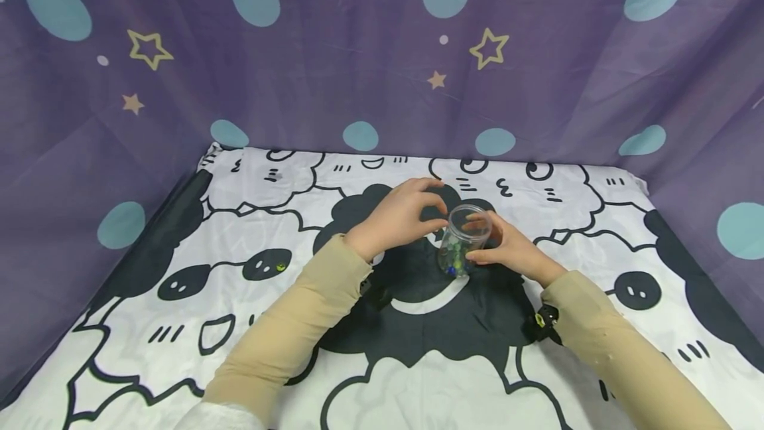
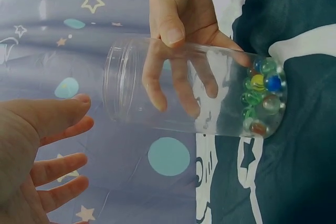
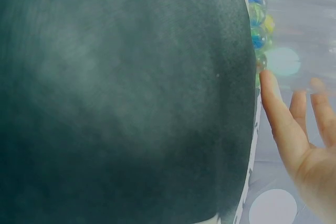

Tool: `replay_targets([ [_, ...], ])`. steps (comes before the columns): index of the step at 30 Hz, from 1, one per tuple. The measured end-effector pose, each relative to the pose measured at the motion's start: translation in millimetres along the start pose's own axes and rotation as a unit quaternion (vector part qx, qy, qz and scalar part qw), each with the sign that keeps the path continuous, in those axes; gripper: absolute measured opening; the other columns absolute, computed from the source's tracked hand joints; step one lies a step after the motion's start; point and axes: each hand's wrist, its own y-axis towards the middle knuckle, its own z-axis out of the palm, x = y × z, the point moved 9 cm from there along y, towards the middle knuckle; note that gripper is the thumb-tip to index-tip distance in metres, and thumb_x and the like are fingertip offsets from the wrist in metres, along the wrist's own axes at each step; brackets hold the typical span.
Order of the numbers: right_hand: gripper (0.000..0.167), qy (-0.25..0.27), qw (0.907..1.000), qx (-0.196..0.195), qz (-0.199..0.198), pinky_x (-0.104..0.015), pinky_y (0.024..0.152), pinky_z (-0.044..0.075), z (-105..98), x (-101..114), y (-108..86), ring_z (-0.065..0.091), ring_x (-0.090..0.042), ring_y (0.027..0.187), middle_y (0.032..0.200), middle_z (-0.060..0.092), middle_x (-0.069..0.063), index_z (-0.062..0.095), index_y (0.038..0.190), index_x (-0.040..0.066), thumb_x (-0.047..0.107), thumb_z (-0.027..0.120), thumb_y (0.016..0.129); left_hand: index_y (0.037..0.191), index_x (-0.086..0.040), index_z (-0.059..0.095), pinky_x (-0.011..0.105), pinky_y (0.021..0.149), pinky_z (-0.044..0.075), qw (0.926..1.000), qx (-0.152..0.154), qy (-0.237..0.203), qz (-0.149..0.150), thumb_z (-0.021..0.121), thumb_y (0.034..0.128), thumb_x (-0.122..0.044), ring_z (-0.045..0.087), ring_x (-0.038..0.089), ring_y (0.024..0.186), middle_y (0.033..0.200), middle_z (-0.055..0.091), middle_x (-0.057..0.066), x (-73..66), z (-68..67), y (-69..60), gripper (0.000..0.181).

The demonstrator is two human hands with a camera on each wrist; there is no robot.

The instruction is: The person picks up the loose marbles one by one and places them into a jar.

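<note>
A clear plastic jar (image 1: 471,239) stands on the dark part of the cloth in the head view, its round mouth uncovered. Glass marbles (image 2: 262,90) in green, blue, yellow and brownish tones lie at its bottom. My right hand (image 1: 507,244) grips the jar from the right, thumb in front and fingers around the far side. Beside the rim, on the left, is my left hand (image 1: 407,214), its fingers loosely bent and apart from the jar. Nothing is held in it. In the right wrist view, my right thumb (image 3: 283,124) is by the marbles, while the jar wall is hardly visible.
A black and white cartoon-print cloth (image 1: 412,390) covers the table. Behind it hangs a purple curtain (image 1: 358,52) with stars and blue ovals. On the left of the cloth, a small yellow-green marble (image 1: 280,267) lies on a printed black lens.
</note>
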Motion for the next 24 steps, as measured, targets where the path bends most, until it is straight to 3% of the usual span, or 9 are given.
replay_targets([
  [11,0.07,0.004,1.0,-0.004,-0.002,-0.037,0.08,0.058,-1,1,-0.4,0.045,-0.042,0.123,0.143,0.038,-0.024,0.031,0.141,0.002,0.013,0.071,0.085,0.1,-0.016,0.072,0.04,0.107,0.04,1.0,0.002,0.001,-0.009,0.07,0.0864,-0.03,0.048,0.025,0.127,0.138,0.051,0.009,10.2,2.8,-13.0,0.02],
  [24,0.068,-0.006,0.9999,-0.009,-0.006,-0.035,0.078,0.058,0,1,-0.3,0.046,-0.041,0.121,0.142,0.039,-0.024,0.032,0.14,0.0,0.007,0.07,0.084,0.099,-0.014,0.073,0.042,0.107,0.04,0.9996,0.005,-0.007,-0.025,0.07,0.0863,-0.029,0.049,0.028,0.125,0.137,0.051,0.01,31.9,10.1,-33.7,0.02],
])
